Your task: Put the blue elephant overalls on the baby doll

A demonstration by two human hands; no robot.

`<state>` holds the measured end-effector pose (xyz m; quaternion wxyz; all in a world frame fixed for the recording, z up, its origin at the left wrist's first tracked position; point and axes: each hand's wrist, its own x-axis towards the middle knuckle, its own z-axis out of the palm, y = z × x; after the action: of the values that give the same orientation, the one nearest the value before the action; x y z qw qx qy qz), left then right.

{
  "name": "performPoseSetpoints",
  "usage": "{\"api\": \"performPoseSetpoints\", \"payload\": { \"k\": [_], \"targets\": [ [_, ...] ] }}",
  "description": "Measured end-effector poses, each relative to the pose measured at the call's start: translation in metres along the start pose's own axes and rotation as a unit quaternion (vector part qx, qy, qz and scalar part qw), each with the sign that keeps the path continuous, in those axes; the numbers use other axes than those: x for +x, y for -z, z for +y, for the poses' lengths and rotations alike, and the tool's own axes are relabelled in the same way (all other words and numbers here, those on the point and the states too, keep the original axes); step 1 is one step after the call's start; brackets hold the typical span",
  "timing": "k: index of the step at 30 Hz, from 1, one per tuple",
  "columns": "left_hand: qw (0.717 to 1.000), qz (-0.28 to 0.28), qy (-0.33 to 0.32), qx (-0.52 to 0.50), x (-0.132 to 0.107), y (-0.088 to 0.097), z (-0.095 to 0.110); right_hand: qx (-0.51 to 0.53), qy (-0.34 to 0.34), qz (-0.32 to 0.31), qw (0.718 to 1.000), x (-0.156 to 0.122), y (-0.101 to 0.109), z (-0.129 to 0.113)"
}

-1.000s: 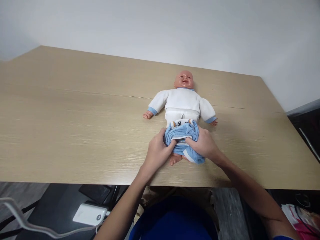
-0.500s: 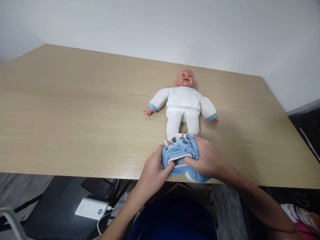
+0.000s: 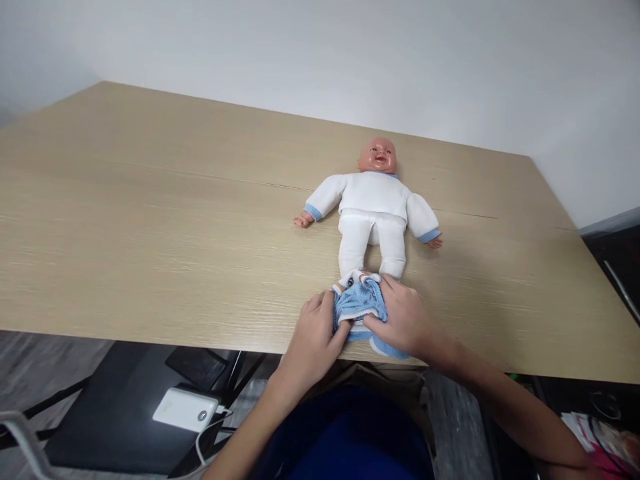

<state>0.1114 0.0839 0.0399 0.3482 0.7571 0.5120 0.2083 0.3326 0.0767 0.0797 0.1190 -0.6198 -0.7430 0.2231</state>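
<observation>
A baby doll (image 3: 373, 203) in a white top and white leggings lies on its back on the wooden table (image 3: 150, 220), head away from me. At its feet sits a bunched blue knitted garment (image 3: 357, 303) with a white edge. My left hand (image 3: 313, 333) grips the left side of the garment, fingers closed into the fabric. My right hand (image 3: 405, 320) grips its right side the same way. The doll's feet are hidden under the garment and my hands, close to the table's near edge.
A white wall stands behind the table. Under the near edge, on a dark surface at the left, lie a white power bank (image 3: 185, 408) with a cable and a dark flat device (image 3: 195, 363). Magazines (image 3: 605, 433) show at the bottom right.
Both hands have drawn the blue garment down from the doll's hips along its legs to the feet, baring the white leggings. The view has shifted slightly.
</observation>
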Motion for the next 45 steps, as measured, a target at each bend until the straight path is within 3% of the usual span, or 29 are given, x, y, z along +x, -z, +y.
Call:
{"api": "performPoseSetpoints", "payload": {
  "k": [5,9,14,20,24,27,32,35,39,43,45],
  "targets": [
    [0.985,0.009,0.047,-0.167,-0.002,-0.001,-0.002,0.126,-0.011,0.014,0.992,0.002,0.006,0.002],
    [0.966,0.048,0.032,-0.254,-0.001,-0.003,-0.006,0.210,-0.034,0.010,0.977,0.007,0.015,0.004],
    [0.972,0.061,0.017,-0.226,0.009,0.001,-0.010,0.261,-0.020,0.010,0.965,0.021,0.019,0.010],
    [0.962,0.060,0.005,-0.267,0.024,0.007,-0.010,0.265,0.076,0.050,0.960,0.042,0.029,0.028],
    [0.961,0.041,0.002,-0.272,0.041,0.016,-0.013,0.295,0.094,-0.011,0.951,0.051,0.034,0.046],
    [0.965,0.027,-0.040,-0.258,0.052,0.025,-0.015,0.325,0.093,-0.047,0.940,0.051,0.031,0.058],
    [0.968,-0.035,-0.044,-0.245,0.060,0.041,-0.013,0.353,0.088,-0.010,0.931,0.047,0.019,0.073],
    [0.967,-0.065,-0.035,-0.244,0.061,0.050,-0.013,0.392,0.074,0.020,0.917,0.045,0.012,0.080],
    [0.966,-0.080,-0.072,-0.235,0.069,0.056,-0.016,0.461,0.027,0.021,0.887,0.046,0.003,0.087],
    [0.984,0.018,-0.075,-0.160,0.090,0.058,-0.002,0.511,-0.048,0.029,0.858,0.048,-0.002,0.088],
    [0.988,0.035,-0.116,-0.099,0.104,0.062,0.013,0.531,-0.082,0.056,0.841,0.049,-0.003,0.085]
  ]
}}
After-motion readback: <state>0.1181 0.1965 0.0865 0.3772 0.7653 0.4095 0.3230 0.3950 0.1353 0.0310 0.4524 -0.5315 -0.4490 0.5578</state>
